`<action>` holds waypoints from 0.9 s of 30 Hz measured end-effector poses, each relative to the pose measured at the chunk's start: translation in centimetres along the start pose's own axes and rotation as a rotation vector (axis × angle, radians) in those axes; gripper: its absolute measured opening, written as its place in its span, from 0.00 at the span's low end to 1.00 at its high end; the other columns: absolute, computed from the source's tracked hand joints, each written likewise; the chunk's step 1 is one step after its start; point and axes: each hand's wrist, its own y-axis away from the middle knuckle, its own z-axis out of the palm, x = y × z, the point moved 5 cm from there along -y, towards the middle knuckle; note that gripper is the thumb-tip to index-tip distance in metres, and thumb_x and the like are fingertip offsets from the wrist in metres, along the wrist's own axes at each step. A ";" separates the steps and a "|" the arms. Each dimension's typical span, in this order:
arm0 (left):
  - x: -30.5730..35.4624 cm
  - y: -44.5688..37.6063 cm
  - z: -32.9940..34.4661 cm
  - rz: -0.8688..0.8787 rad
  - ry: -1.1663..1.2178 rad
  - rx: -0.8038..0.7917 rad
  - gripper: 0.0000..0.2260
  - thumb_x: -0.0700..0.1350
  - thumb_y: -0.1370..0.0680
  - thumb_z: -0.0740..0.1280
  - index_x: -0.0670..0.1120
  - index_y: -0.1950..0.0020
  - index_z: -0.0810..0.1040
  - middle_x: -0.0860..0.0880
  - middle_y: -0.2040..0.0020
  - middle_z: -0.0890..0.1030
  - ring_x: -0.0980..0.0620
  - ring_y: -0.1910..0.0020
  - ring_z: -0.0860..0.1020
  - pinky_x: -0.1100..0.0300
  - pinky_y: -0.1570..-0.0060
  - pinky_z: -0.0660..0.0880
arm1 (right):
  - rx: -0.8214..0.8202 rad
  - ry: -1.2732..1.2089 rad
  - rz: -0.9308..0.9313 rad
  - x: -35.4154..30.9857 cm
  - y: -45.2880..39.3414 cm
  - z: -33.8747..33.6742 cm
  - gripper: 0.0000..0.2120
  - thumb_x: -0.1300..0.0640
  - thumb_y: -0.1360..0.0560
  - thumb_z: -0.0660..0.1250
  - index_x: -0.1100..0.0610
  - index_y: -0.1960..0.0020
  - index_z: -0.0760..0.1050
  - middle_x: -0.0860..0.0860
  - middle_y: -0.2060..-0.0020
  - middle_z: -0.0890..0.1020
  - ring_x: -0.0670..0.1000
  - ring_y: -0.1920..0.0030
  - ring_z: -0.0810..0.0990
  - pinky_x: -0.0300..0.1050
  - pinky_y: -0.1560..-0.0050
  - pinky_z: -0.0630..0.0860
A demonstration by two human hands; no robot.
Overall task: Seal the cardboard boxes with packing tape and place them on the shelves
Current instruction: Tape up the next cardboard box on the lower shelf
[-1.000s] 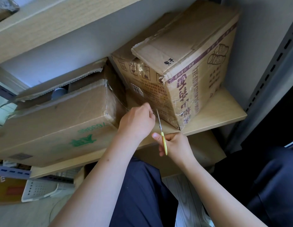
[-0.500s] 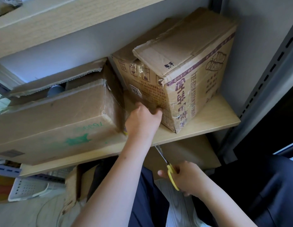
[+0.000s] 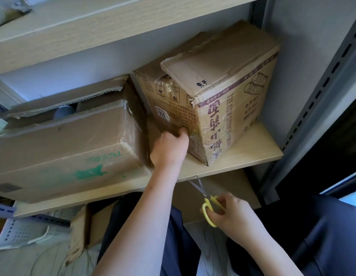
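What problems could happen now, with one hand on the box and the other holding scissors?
The scissors in the right hand are open, blades pointing toward the left arm, which might get nicked. The printed box sits skewed, one corner near the shelf edge; the left hand could push it off. Its top flap looks lifted, possibly unsealed.

A pale wooden shelf (image 3: 251,150) runs across the view, and two cardboard boxes sit on it. The long box with green print (image 3: 59,154) lies flat at the left, its top flap raised. The taller box with purple lettering (image 3: 219,108) stands just beside it at the right, turned at an angle, one corner near the shelf's front edge. Another wooden board (image 3: 113,26) spans above.
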 end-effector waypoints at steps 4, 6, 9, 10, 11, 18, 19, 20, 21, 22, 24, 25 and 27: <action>0.1 0.6 -0.5 0.049 0.143 -0.058 0.21 0.61 0.25 0.55 0.47 0.60 0.78 0.50 0.71 0.83 0.48 0.66 0.82 0.54 0.55 0.79 | 0.131 -0.069 -0.079 -0.6 0.4 -1.3 0.18 0.32 0.36 0.73 0.45 0.59 0.78 0.43 0.66 0.81 0.41 0.65 0.79 0.33 0.69 0.73; -0.4 1.0 -0.9 0.065 0.279 -0.101 0.10 0.54 0.21 0.60 0.51 0.58 0.73 0.49 0.71 0.82 0.50 0.70 0.80 0.53 0.57 0.80 | 0.122 -0.196 -0.122 -0.6 1.1 -2.0 0.14 0.36 0.37 0.77 0.43 0.58 0.80 0.42 0.65 0.82 0.37 0.63 0.79 0.31 0.67 0.73; -0.8 2.2 -1.9 0.113 0.447 -0.166 0.04 0.48 0.20 0.62 0.49 0.52 0.74 0.49 0.72 0.81 0.49 0.72 0.78 0.49 0.58 0.79 | 0.112 -0.347 -0.169 -0.7 2.3 -3.5 0.10 0.47 0.34 0.80 0.40 0.55 0.81 0.38 0.65 0.83 0.34 0.62 0.78 0.27 0.63 0.71; -0.7 2.9 -2.4 0.124 0.507 -0.180 0.03 0.46 0.20 0.62 0.48 0.51 0.75 0.48 0.72 0.80 0.49 0.72 0.78 0.50 0.60 0.78 | 0.104 -0.384 -0.182 -0.7 2.6 -3.9 0.09 0.49 0.32 0.79 0.40 0.55 0.82 0.38 0.65 0.83 0.37 0.63 0.79 0.27 0.63 0.71; -0.5 3.7 -3.0 0.135 0.566 -0.190 0.03 0.44 0.19 0.62 0.48 0.50 0.76 0.47 0.72 0.80 0.48 0.72 0.77 0.52 0.62 0.77 | 0.093 -0.421 -0.184 -0.7 2.8 -4.4 0.07 0.49 0.31 0.78 0.41 0.56 0.83 0.41 0.64 0.84 0.39 0.63 0.79 0.28 0.63 0.71; 0.8 10.6 -8.3 0.202 0.730 -0.181 0.08 0.39 0.19 0.61 0.49 0.48 0.78 0.54 0.73 0.80 0.57 0.73 0.78 0.67 0.71 0.74 | -0.089 -0.605 -0.344 -4.3 7.6 -9.8 0.17 0.46 0.35 0.78 0.42 0.46 0.84 0.56 0.49 0.85 0.53 0.48 0.81 0.48 0.39 0.73; 1.0 11.7 -9.3 0.209 0.753 -0.186 0.08 0.39 0.19 0.60 0.48 0.48 0.78 0.56 0.72 0.80 0.59 0.73 0.78 0.68 0.72 0.73 | -0.057 -0.578 -0.387 -5.5 8.9 -11.2 0.18 0.46 0.37 0.77 0.41 0.47 0.84 0.53 0.50 0.85 0.54 0.46 0.81 0.49 0.35 0.74; 1.3 12.7 -10.3 0.225 0.792 -0.199 0.09 0.38 0.19 0.60 0.47 0.48 0.79 0.54 0.72 0.80 0.57 0.72 0.78 0.67 0.72 0.74 | -0.003 -0.541 -0.432 -6.7 10.1 -12.7 0.17 0.46 0.38 0.76 0.40 0.48 0.85 0.50 0.51 0.86 0.56 0.46 0.81 0.52 0.36 0.76; 1.6 13.6 -11.3 0.243 0.833 -0.213 0.09 0.38 0.19 0.60 0.46 0.47 0.79 0.51 0.72 0.80 0.53 0.72 0.78 0.65 0.71 0.75 | 0.067 -0.491 -0.486 -8.1 11.4 -14.3 0.16 0.46 0.38 0.76 0.40 0.50 0.85 0.48 0.52 0.86 0.57 0.48 0.81 0.55 0.40 0.78; 1.9 14.5 -12.5 0.258 0.866 -0.219 0.09 0.37 0.20 0.60 0.46 0.47 0.79 0.49 0.72 0.80 0.52 0.72 0.78 0.64 0.71 0.75 | 0.153 -0.435 -0.546 -9.7 12.6 -16.2 0.15 0.47 0.37 0.77 0.41 0.50 0.85 0.46 0.54 0.86 0.57 0.50 0.82 0.55 0.45 0.80; 2.7 16.0 -14.9 0.297 0.915 -0.219 0.10 0.36 0.20 0.59 0.45 0.47 0.79 0.49 0.72 0.80 0.53 0.73 0.78 0.64 0.73 0.75 | 0.374 -0.299 -0.642 -13.2 14.8 -20.1 0.12 0.47 0.35 0.77 0.42 0.51 0.84 0.41 0.58 0.85 0.45 0.57 0.82 0.40 0.55 0.82; 3.1 16.6 -16.1 0.324 0.939 -0.222 0.10 0.36 0.20 0.59 0.44 0.47 0.79 0.48 0.72 0.80 0.53 0.74 0.77 0.65 0.74 0.74 | 0.507 -0.236 -0.686 -15.1 15.7 -22.1 0.11 0.47 0.33 0.78 0.42 0.52 0.83 0.39 0.60 0.84 0.41 0.59 0.81 0.34 0.60 0.79; 4.2 17.7 -18.4 0.381 0.973 -0.235 0.10 0.35 0.20 0.59 0.43 0.46 0.79 0.47 0.71 0.80 0.52 0.74 0.77 0.64 0.73 0.74 | 0.725 -0.132 -0.751 -19.0 16.6 -25.7 0.09 0.46 0.30 0.77 0.42 0.51 0.82 0.38 0.60 0.84 0.39 0.62 0.79 0.32 0.62 0.73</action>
